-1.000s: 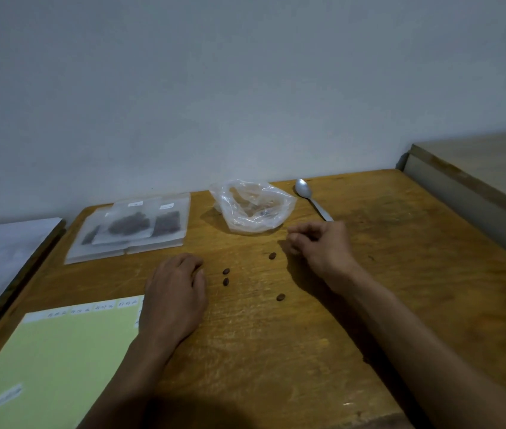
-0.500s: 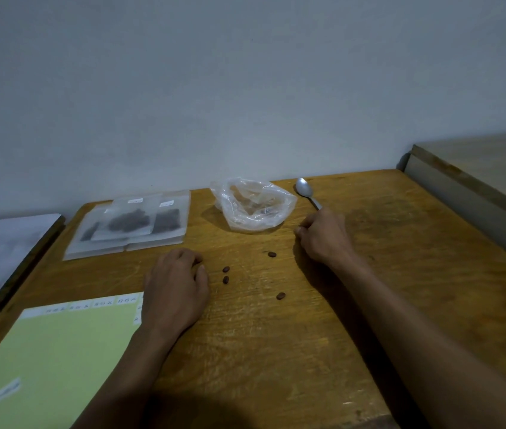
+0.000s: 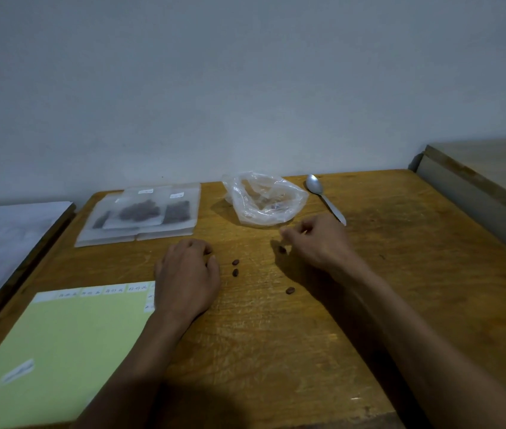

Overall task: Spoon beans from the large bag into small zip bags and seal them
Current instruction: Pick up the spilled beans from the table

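Observation:
The large clear plastic bag [image 3: 264, 199] lies crumpled and open at the table's back, with a few beans inside. A metal spoon [image 3: 323, 196] lies just to its right, untouched. Several loose beans sit on the wood: two [image 3: 235, 267] beside my left hand, one [image 3: 282, 249] under my right fingertips, one [image 3: 290, 290] nearer to me. Small zip bags [image 3: 143, 212] holding dark beans lie stacked at the back left. My left hand [image 3: 186, 274] rests palm down. My right hand [image 3: 316, 239] hovers with loosely curled fingers and holds nothing.
A pale green sheet [image 3: 60, 342] with small white labels along its top edge covers the near left of the wooden table [image 3: 400, 305]. A white board [image 3: 4, 243] lies off the left edge. A lighter wooden surface [image 3: 486, 168] stands at the right.
My right hand went back to the spoon's handle, then came forward and left again, to just above the loose bean. The spoon stayed on the table. My left hand barely moved.

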A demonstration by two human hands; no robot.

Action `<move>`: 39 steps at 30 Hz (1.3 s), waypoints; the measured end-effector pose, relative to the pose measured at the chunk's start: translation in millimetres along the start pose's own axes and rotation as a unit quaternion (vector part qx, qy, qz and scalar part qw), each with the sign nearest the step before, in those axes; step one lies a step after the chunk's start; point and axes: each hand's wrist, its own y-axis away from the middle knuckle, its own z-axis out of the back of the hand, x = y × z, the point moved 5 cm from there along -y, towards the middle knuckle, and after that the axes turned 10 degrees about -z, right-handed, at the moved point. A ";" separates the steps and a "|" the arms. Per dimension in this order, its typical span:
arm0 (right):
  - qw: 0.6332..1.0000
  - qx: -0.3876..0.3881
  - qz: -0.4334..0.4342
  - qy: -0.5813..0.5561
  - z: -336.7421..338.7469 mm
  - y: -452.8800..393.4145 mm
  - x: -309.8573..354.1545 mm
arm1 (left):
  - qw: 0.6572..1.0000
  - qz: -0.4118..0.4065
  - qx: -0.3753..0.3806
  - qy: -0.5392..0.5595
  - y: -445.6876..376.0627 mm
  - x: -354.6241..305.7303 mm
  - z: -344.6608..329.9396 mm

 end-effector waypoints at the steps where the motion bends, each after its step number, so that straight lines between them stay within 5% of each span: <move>1: 0.998 -0.008 0.040 0.056 -3.0 0.8 0.8 | 1.000 0.004 -0.003 -0.001 -0.1 -1.5 -0.7; 8: 0.993 -0.011 0.073 0.087 -12.7 5.1 2.2 | 1.000 0.007 -0.010 0.001 4.7 0.6 -1.7; 14: 0.961 0.149 -0.098 -0.209 -29.2 18.4 14.6 | 1.000 0.003 -0.007 -0.014 5.2 -0.9 -2.2; 20: 0.984 0.077 0.129 0.099 -61.5 20.9 35.3 | 1.000 0.003 -0.005 -0.011 6.4 -2.3 -0.8; 28: 0.941 0.058 0.235 0.238 -69.0 19.5 42.4 | 1.000 0.001 -0.002 -0.014 6.5 -0.1 -1.9; 30: 0.961 0.073 0.198 0.180 -65.5 15.2 39.1 | 1.000 0.001 -0.001 -0.011 6.6 -0.2 -1.2; 32: 0.990 0.115 0.079 -0.036 -56.0 11.9 33.3 | 1.000 0.000 0.003 -0.010 6.6 -0.9 -1.1; 35: 0.913 0.206 -0.091 -0.341 -54.6 19.2 28.3 | 1.000 0.000 0.002 -0.011 6.7 -0.4 -1.8; 37: 0.926 0.194 -0.070 -0.316 -53.5 21.5 29.9 | 1.000 0.001 0.002 -0.008 7.3 0.5 -2.1; 39: 0.983 0.145 0.045 -0.108 -50.1 26.0 36.1 | 1.000 -0.001 0.000 -0.006 7.4 0.2 -1.8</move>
